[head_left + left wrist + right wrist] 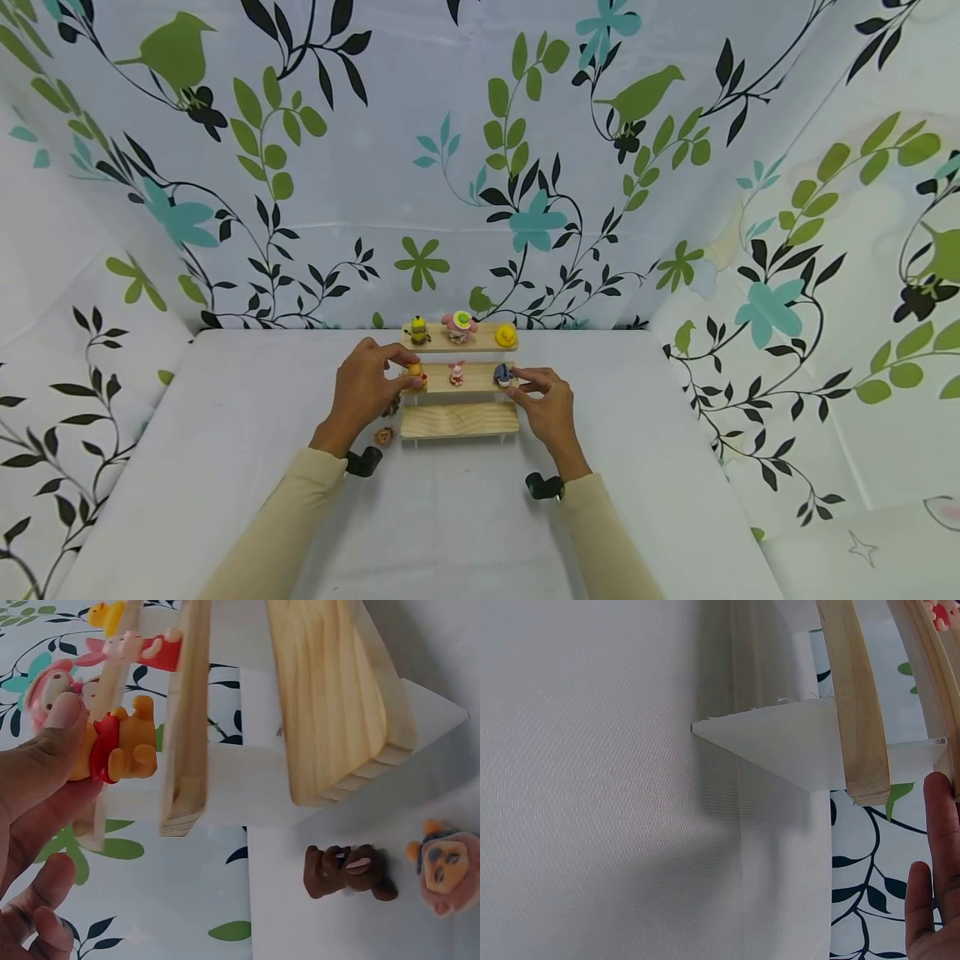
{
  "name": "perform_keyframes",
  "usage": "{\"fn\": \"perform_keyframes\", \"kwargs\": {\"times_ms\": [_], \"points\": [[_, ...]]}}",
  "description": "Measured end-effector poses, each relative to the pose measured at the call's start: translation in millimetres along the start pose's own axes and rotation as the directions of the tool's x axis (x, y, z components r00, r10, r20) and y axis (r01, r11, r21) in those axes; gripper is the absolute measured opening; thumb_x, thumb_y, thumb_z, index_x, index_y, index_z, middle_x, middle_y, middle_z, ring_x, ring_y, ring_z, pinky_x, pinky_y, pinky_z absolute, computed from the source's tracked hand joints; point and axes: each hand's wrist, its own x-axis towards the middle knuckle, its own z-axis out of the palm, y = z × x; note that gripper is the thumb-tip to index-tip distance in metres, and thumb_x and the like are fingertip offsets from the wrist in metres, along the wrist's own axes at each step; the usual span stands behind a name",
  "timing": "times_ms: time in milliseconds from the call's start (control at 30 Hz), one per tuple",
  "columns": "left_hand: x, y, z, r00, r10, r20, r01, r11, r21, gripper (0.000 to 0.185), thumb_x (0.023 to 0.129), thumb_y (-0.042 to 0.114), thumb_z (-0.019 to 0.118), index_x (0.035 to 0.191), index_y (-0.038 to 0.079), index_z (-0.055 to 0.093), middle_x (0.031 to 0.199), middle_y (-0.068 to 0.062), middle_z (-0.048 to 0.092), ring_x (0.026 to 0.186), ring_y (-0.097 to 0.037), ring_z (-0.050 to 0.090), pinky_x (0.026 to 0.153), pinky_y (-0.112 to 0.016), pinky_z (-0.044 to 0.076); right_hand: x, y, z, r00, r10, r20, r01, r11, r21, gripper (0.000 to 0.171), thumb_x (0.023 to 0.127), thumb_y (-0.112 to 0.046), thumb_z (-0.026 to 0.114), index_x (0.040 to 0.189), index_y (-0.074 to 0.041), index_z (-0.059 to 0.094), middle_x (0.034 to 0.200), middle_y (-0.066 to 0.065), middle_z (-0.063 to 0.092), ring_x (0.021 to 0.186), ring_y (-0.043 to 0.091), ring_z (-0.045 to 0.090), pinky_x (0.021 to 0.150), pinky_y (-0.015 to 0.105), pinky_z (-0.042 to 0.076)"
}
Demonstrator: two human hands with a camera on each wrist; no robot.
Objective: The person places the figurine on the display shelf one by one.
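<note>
A three-tier wooden shelf (459, 422) stands on the white table. My left hand (367, 385) pinches a yellow bear figurine in a red shirt (105, 750) between thumb and fingers, at the left end of the middle tier. At that tier's right end, the thumb and index finger of my right hand (549, 410) pinch a blue-grey figurine (503, 375). Other fingers of this hand stretch out beside the shelf edge in the right wrist view, where the figurine is hidden. Between both hands a pink piglet figurine (456, 373) sits on the middle tier.
The top tier carries a yellow-green figurine (417, 331), a pink figurine (460, 327) and a yellow duck (506, 336). A brown figurine (349, 871) and a furry-looking pinkish figurine (446, 870) lie on the table left of the shelf. Patterned cloth (465, 192) hangs behind.
</note>
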Motion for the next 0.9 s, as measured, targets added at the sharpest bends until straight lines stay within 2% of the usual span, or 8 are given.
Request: {"fn": "perform_keyframes", "kwargs": {"times_ms": [233, 433, 667, 900], "points": [[0.0, -0.3, 5.9, 1.0, -0.003, -0.007, 0.003, 1.0, 0.012, 0.033, 0.079, 0.033, 0.095, 0.107, 0.02, 0.083, 0.09, -0.003, 0.066, 0.084, -0.018, 0.052, 0.065, -0.032, 0.041, -0.4, 0.4, 1.8, 1.0, -0.001, 0.012, 0.002, 1.0, -0.004, 0.032, 0.089, -0.018, 0.087, 0.121, -0.02, 0.082, 0.119, 0.0, 0.072, 0.103, 0.022, 0.072, 0.081, 0.02, 0.06], [-0.4, 2.9, 5.7, 1.0, 0.002, -0.022, -0.002, 1.0, 0.016, 0.037, 0.079, 0.031, 0.095, 0.112, 0.02, 0.083, 0.094, -0.005, 0.071, 0.085, -0.02, 0.053, 0.065, -0.032, 0.041, -0.6, 0.2, 1.8, 1.0, -0.004, 0.007, 0.004, 1.0, 0.003, 0.034, 0.087, -0.017, 0.088, 0.12, -0.019, 0.082, 0.118, 0.0, 0.072, 0.102, 0.022, 0.073, 0.081, 0.021, 0.06], [-2.6, 1.8, 5.0, 1.0, 0.004, -0.024, -0.003, 1.0, 0.031, 0.042, 0.077, 0.033, 0.096, 0.115, 0.02, 0.083, 0.093, -0.004, 0.066, 0.086, -0.02, 0.055, 0.065, -0.033, 0.043, -0.5, -1.0, 1.4, 1.0, 0.002, 0.001, -0.002, 1.0, -0.008, 0.035, 0.087, -0.017, 0.088, 0.122, -0.02, 0.082, 0.12, 0.002, 0.072, 0.103, 0.023, 0.072, 0.081, 0.02, 0.06], [-8.6, -2.8, -3.3, 0.999, 0.012, -0.051, -0.012, 1.0, 0.011, 0.045, 0.078, 0.034, 0.096, 0.117, 0.018, 0.08, 0.105, -0.003, 0.079, 0.089, -0.022, 0.054, 0.068, -0.035, 0.045, -0.3, -0.7, -0.1, 1.0, -0.001, 0.006, 0.001, 1.0, -0.002, 0.035, 0.088, -0.016, 0.088, 0.122, -0.019, 0.081, 0.121, 0.002, 0.072, 0.102, 0.024, 0.073, 0.085, 0.025, 0.061]]}}
